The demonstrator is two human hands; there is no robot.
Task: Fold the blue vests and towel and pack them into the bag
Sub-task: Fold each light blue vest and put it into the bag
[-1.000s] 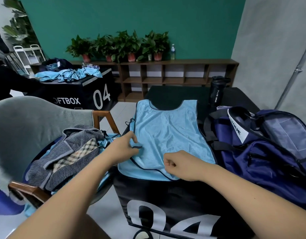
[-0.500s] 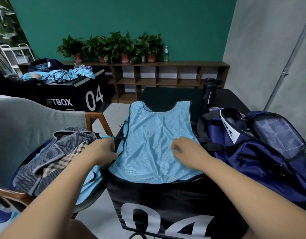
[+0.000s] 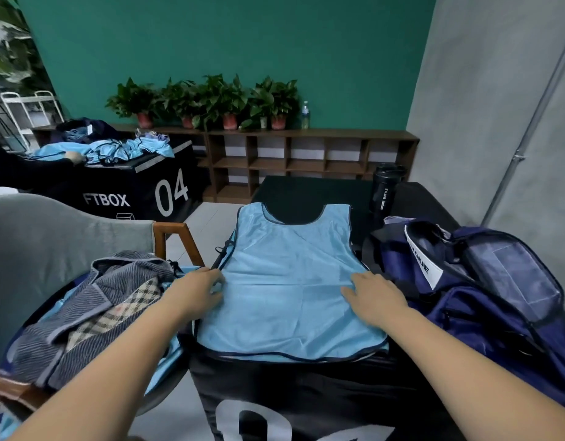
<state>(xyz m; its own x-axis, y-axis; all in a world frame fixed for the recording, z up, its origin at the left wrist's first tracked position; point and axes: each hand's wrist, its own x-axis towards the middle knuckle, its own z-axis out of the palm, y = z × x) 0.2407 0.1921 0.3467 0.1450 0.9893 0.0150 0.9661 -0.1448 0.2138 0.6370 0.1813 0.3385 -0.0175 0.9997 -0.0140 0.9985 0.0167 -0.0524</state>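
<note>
A light blue vest (image 3: pixel 290 281) lies spread flat on the black soft box (image 3: pixel 306 393) in front of me, neck opening away from me. My left hand (image 3: pixel 195 291) rests on the vest's left edge with fingers flat. Fingers straight, my right hand (image 3: pixel 373 294) presses on the vest's right edge. A navy bag (image 3: pixel 485 297) stands open just right of the vest. On the grey chair (image 3: pixel 52 237) at the left lies a striped grey towel (image 3: pixel 93 313) over more blue vests (image 3: pixel 166 361).
A black sport bottle (image 3: pixel 384 192) stands on the box beyond the bag. Another black box (image 3: pixel 131 186) at the back left carries a heap of blue vests (image 3: pixel 115 151), and another person's hand touches it. A wooden shelf with potted plants (image 3: pixel 211 100) lines the green wall.
Both hands have moved apart from the vest's lower middle to its left and right edges. The right hand went from a fist to flat fingers, and the vest now lies smoother.
</note>
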